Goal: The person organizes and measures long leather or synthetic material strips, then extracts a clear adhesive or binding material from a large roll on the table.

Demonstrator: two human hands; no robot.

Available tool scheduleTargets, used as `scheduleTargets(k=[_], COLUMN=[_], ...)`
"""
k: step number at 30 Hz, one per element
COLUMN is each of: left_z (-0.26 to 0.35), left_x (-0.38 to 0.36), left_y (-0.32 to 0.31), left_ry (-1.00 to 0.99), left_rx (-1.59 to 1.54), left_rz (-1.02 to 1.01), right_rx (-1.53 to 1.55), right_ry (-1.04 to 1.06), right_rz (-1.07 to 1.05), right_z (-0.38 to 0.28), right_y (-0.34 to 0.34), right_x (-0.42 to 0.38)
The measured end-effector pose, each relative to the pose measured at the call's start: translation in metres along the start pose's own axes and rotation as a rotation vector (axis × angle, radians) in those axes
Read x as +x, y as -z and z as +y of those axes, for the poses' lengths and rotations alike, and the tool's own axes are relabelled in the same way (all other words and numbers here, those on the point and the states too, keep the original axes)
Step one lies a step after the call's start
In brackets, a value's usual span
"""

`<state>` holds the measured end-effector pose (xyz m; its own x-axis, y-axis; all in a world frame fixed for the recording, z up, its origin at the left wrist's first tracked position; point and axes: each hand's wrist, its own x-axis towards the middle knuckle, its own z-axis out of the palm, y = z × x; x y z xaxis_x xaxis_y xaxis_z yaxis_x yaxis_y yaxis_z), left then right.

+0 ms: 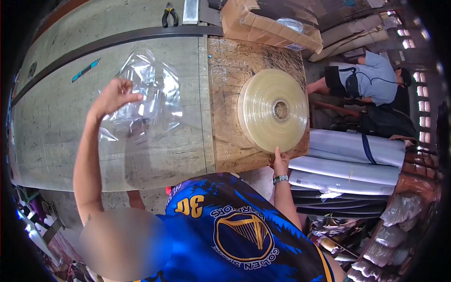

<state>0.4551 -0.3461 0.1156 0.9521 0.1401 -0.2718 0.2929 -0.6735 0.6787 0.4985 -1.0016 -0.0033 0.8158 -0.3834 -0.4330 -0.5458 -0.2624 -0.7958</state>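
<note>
A large flat roll of clear plastic film [258,110] lies on the wooden board, its round core hole showing. My right hand [280,162] grips its near edge, thumb on the upper face and the other fingers hidden below; a watch is on that wrist. Over the grey tabletop [164,157], my left hand [115,97] is raised with fingers curled and thumb apart from them. Loose, shiny clear plastic film [148,80] spreads beneath and beside that hand. I see nothing plainly held in the left hand.
A teal cutter knife [86,70] lies left; pliers [169,15] lie beyond a dark metal bar [141,34]. A cardboard box [268,28] stands behind the wooden board [225,155]. Long pale rolls [347,164] are stacked right, near another person [376,77].
</note>
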Motion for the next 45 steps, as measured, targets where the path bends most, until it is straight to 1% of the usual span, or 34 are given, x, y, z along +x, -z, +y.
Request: scheduleTargets(k=[3,6,7,10,11,14,15,16,18,20,21,22,23,24,25,26,27,28,29,30,32,33,36,37,39,40,42,44,45], left_z=[-0.011,-0.049,-0.053,-0.070,-0.071,-0.098,-0.120,-0.126,-0.060,0.000,0.031,0.071,0.129,0.173,0.189,0.214,0.240,0.256,0.261,0.258,0.250,0.251,0.252,0.250,0.247,0.246,0.245,0.243,0.243], left_x=[0.018,0.032,0.035,0.038,0.039,0.033,0.032,0.034,0.019,0.029,0.038,0.047,0.048,0.053,0.070,0.080,0.087,0.093,0.102,0.109,0.120,0.121,0.143,0.155,0.183,0.199,0.231,0.273,0.293], left_y=[0.027,0.026,0.028,0.032,0.036,0.037,0.039,0.033,0.013,-0.032,-0.071,-0.115,-0.155,-0.195,-0.246,-0.283,-0.303,-0.335,-0.353,-0.361,-0.369,-0.361,-0.339,-0.333,-0.316,-0.308,-0.293,-0.294,-0.300], left_ry=[0.071,-0.184,-0.101,-0.105,-0.053,-0.047,-0.097,-0.156,-0.121,-0.036,-0.143,-0.263,-0.266,-0.108,-0.192,-0.015,0.107,0.173,0.218,0.205,0.186,0.167,0.112,0.077,-0.057,-0.155,-0.323,-0.513,-0.629], left_rx=[0.206,0.414,0.420,0.431,0.416,0.248,0.364,0.474,0.672,0.516,0.349,0.085,0.150,0.088,0.045,0.098,0.037,0.058,0.130,0.155,0.201,0.185,0.217,0.259,0.292,0.287,0.280,0.279,0.274], left_rz=[-0.025,0.114,0.072,0.110,0.091,0.219,0.323,0.433,0.724,0.756,0.730,0.646,0.606,0.437,0.419,0.285,0.133,0.285,0.327,0.361,0.410,0.371,0.261,0.223,0.128,0.097,0.025,-0.026,-0.033], right_rx=[-0.012,-0.054,-0.152,-0.109,-0.128,-0.167,-0.208,-0.251,-0.236,-0.414,-0.433,-0.456,-0.504,-0.551,-0.546,-0.538,-0.527,-0.566,-0.606,-0.648,-0.618,-0.612,-0.560,-0.533,-0.474,-0.449,-0.524,-0.427,-0.296], right_ry=[0.077,0.123,0.121,0.141,0.152,0.286,0.377,0.469,0.554,0.490,0.563,0.634,0.651,0.672,0.621,0.577,0.537,0.572,0.607,0.641,0.661,0.662,0.573,0.460,0.391,0.361,0.251,0.256,0.310], right_rz=[0.025,0.086,0.115,0.078,0.067,0.065,0.090,0.125,0.179,0.222,0.208,0.190,0.177,0.166,0.100,0.030,-0.046,-0.115,-0.184,-0.254,-0.183,-0.150,-0.194,-0.254,-0.201,-0.180,-0.169,-0.131,-0.103], right_z=[-0.001,0.023,0.032,0.034,0.029,0.048,0.041,0.028,-0.019,-0.066,-0.071,-0.075,-0.083,-0.091,-0.099,-0.113,-0.127,-0.142,-0.153,-0.157,-0.141,-0.131,-0.135,-0.145,-0.120,-0.109,-0.086,-0.065,-0.053], right_y=[-0.002,0.006,0.015,0.031,0.036,0.066,0.076,0.084,0.088,0.089,0.086,0.083,0.073,0.066,0.062,0.052,0.043,0.040,0.040,0.038,0.038,0.039,0.049,0.054,0.061,0.062,0.065,0.062,0.054], right_x=[-0.025,-0.026,-0.023,-0.026,-0.028,0.025,0.040,0.059,0.083,0.114,0.149,0.182,0.208,0.225,0.234,0.240,0.244,0.241,0.232,0.228,0.240,0.245,0.225,0.209,0.194,0.185,0.159,0.130,0.112])
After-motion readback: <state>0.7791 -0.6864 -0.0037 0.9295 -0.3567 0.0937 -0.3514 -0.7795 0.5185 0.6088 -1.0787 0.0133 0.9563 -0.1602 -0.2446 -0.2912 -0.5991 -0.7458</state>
